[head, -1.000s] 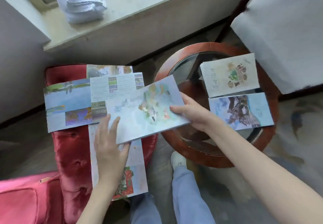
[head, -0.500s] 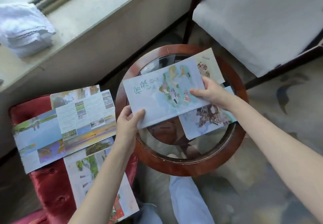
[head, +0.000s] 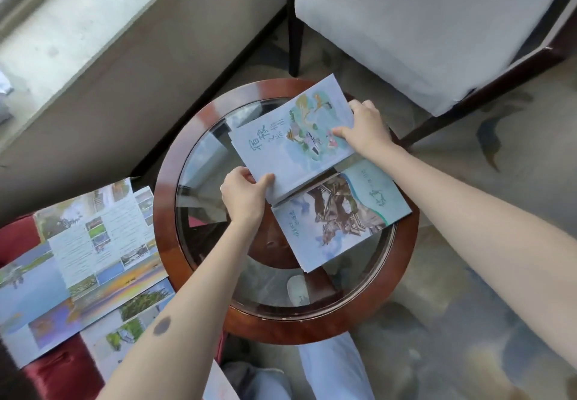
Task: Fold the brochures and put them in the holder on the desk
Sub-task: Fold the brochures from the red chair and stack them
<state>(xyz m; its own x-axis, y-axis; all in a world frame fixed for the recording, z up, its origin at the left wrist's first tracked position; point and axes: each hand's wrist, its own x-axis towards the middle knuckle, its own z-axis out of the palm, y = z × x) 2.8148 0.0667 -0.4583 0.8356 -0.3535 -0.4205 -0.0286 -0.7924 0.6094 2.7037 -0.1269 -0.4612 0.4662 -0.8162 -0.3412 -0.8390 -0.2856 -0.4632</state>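
Note:
I hold a folded pale-blue brochure (head: 290,140) with green artwork over the far side of a round glass-topped table (head: 175,162). My left hand (head: 245,195) pinches its near-left corner. My right hand (head: 365,128) grips its right edge. It lies over another brochure that it hides almost wholly. A second folded brochure (head: 337,218) with a brown picture lies flat on the glass just in front. Several unfolded brochures (head: 84,262) are spread on a red cushioned stool (head: 62,368) at the left. No holder is in view.
A grey-cushioned chair (head: 431,21) with dark wooden legs stands behind the table at the right. A stone window ledge (head: 78,34) runs along the upper left. Patterned carpet (head: 468,321) surrounds the table. My legs show below the table's near rim.
Both hands carried the pale-blue brochure from above the red stool rightwards onto the table, over the brochure at the back. The view swung right with it.

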